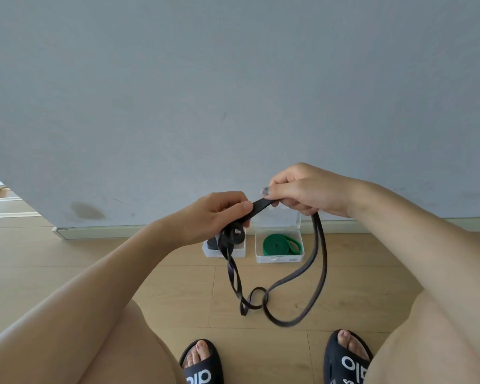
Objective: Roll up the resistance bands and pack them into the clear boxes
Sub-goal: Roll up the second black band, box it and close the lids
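The long, flat, dark purple-black rubber resistance band (pixel 320 261) is in the air between the two hands, not yet rolled. A short taut stretch runs from the left hand (pixel 216 214) to the right hand (pixel 308 189); the rest hangs down in two loose loops that cross and twist low over the light wooden plank floor (pixel 122 259), between the knees. The left hand pinches the band between thumb and curled fingers, with a few slack turns gathered under the palm. The right hand is curled round the other end of the taut stretch, and the longer loop drops from it.

Beyond the hands, against the foot of the pale grey-blue wall (pixel 233 79), stand two small clear plastic boxes, just beside each other. The right clear box (pixel 279 259) has its lid up and holds a coiled green resistance band (pixel 281 244), so that one looks packed. The left clear box (pixel 241 252) is partly hidden by the left hand and the hanging band; something dark lies in it, though whether that is a packed band cannot be told.

By this showing the task is well under way: at least one band is boxed, and the dark band has yet to be untwisted, rolled tight and packed. At the bottom edge are two black slide sandals (pixel 347 361) on the person's feet.
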The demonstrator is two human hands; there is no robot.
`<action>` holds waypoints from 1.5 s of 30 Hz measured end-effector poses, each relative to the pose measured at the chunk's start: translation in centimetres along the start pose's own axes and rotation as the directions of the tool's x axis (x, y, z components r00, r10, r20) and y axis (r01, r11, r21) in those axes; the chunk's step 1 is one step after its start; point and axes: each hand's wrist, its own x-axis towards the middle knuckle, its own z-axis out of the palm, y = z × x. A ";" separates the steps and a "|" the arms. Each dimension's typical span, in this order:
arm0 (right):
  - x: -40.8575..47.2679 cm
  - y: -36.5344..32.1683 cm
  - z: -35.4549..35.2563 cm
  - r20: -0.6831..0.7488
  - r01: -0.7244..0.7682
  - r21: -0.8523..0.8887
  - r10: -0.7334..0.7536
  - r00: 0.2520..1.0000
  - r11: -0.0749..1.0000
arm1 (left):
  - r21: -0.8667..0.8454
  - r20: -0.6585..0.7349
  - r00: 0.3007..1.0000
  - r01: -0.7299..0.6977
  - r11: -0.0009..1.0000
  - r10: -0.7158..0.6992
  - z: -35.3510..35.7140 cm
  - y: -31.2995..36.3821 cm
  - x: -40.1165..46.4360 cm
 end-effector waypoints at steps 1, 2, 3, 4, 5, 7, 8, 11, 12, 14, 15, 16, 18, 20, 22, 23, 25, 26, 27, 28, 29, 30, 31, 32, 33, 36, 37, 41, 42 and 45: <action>0.1 0.1 0.0 -0.005 -0.007 0.010 0.007 1.000 1.000 | 0.013 -0.028 1.000 0.003 1.000 -0.002 0.1 -0.2 0.1; 0.2 0.1 0.0 -0.008 -0.010 0.028 0.011 1.000 1.000 | 0.016 -0.053 0.999 0.008 1.000 -0.008 0.2 -0.3 0.2; 0.3 0.0 0.1 -0.011 -0.012 0.050 0.012 1.000 0.999 | 0.016 -0.075 0.997 0.013 1.000 -0.012 0.4 -0.3 0.3; 0.3 -0.1 0.1 -0.015 -0.011 0.071 0.012 1.000 0.997 | 0.015 -0.096 0.995 0.012 1.000 -0.010 0.6 -0.3 0.4; 0.3 -0.2 0.1 -0.025 -0.012 0.090 0.014 1.000 0.996 | 0.028 -0.122 0.993 -0.003 1.000 0.006 0.6 -0.4 0.5; 0.1 -0.3 -0.1 -0.050 -0.010 0.131 0.017 0.999 0.991 | 0.092 -0.189 0.980 -0.048 0.995 0.065 0.5 -0.5 0.6; 0.0 -0.2 -0.4 -0.064 -0.004 0.156 0.014 0.998 0.988 | 0.107 -0.219 0.973 -0.052 0.993 0.074 0.3 -0.6 0.7; -0.6 0.0 -1.5 -0.129 0.038 0.248 -0.006 0.992 0.968 | 0.049 -0.195 0.980 0.046 0.998 -0.036 -0.7 -1.8 0.5; -0.7 0.1 -1.9 -0.155 0.058 0.284 -0.013 0.988 0.957 | 0.115 -0.162 0.983 0.103 0.988 -0.084 -1.2 -2.5 0.4; -0.9 0.3 -2.1 -0.163 0.071 0.295 -0.023 0.986 0.953 | 0.294 -0.073 0.961 0.275 0.915 -0.266 -2.0 -4.3 0.2; -0.9 0.3 -1.7 -0.133 0.057 0.256 -0.023 0.991 0.965 | 0.376 -0.026 0.930 0.349 0.858 -0.367 -2.3 -5.1 0.1; -0.7 0.2 -1.1 -0.089 0.033 0.203 -0.015 0.996 0.979 | 0.452 0.018 0.900 0.382 0.806 -0.436 -2.3 -5.5 0.1; -0.4 -0.1 0.3 -0.010 -0.005 0.141 0.007 1.000 0.990 | 0.531 0.092 0.869 0.370 0.763 -0.486 -1.9 -5.5 0.2; -0.1 -0.6 0.9 0.013 -0.001 0.176 -0.001 1.000 0.984 | 0.459 0.171 0.876 0.334 0.823 -0.451 -1.1 -4.8 0.2; 0.1 -0.9 0.6 -0.001 0.010 0.224 -0.010 1.000 0.975 | 0.294 0.219 0.900 0.308 0.905 -0.377 -0.7 -4.3 0.1; 0.0 -1.0 0.4 -0.007 0.011 0.224 -0.010 1.000 0.974 | 0.195 0.222 0.914 0.299 0.934 -0.339 -0.8 -4.0 0.1; -0.1 -0.8 0.4 -0.005 0.006 0.174 -0.005 1.000 0.985 | -0.029 0.201 0.950 0.251 0.968 -0.240 -0.9 -3.2 0.2; -0.1 -0.7 0.5 0.001 -0.003 0.138 0.003 1.000 0.990 | -0.143 0.184 0.965 0.213 0.967 -0.186 -0.9 -2.6 0.3; -0.1 -0.6 0.7 0.003 -0.011 0.110 0.011 1.000 0.994 | -0.234 0.163 0.977 0.172 0.957 -0.135 -0.9 -2.1 0.3; -0.1 -0.5 0.8 0.002 -0.017 0.093 0.017 1.000 0.996 | -0.303 0.149 0.985 0.128 0.945 -0.085 -0.9 -1.5 0.3; -0.1 -0.6 0.8 -0.001 -0.017 0.089 0.017 1.000 0.996 | -0.342 0.135 0.990 0.078 0.937 -0.033 -0.7 -0.9 0.2; -0.2 -0.8 0.8 -0.004 -0.013 0.098 0.013 1.000 0.995 | -0.357 0.115 0.993 0.026 0.934 0.016 -0.5 -0.3 0.1; -0.2 -0.9 0.7 -0.008 -0.007 0.114 0.008 1.000 0.993 | -0.353 0.093 0.994 -0.014 0.936 0.050 -0.3 0.1 0.0; -0.3 -1.1 0.6 -0.012 0.000 0.131 0.002 1.000 0.991 | -0.348 0.069 0.995 -0.043 0.937 0.071 -0.1 0.5 -0.1; -0.3 -1.1 0.5 -0.014 0.007 0.146 -0.005 1.000 0.989 | -0.349 0.039 0.996 -0.059 0.935 0.077 0.1 0.6 0.0; -0.5 -1.2 0.3 -0.015 0.012 0.162 -0.010 1.000 0.987 | -0.416 -0.033 0.996 -0.090 0.905 0.084 0.1 0.8 0.1; -0.5 -1.2 0.2 -0.017 0.012 0.160 -0.009 1.000 0.987 | -0.421 -0.047 0.995 -0.095 0.902 0.083 0.0 0.8 0.2; -0.5 -1.2 0.1 -0.002 0.014 0.161 -0.014 1.000 0.987 | -0.326 -0.070 0.995 -0.093 0.941 0.074 0.0 1.0 0.3; -0.5 -1.1 0.1 0.008 0.012 0.171 -0.014 1.000 0.985 | -0.282 -0.090 0.993 -0.098 0.954 0.076 0.1 1.1 0.3; -0.5 -1.0 0.2 0.019 -0.009 0.175 0.006 1.000 0.985 | -0.165 -0.172 0.978 -0.145 0.976 0.116 0.2 1.2 0.4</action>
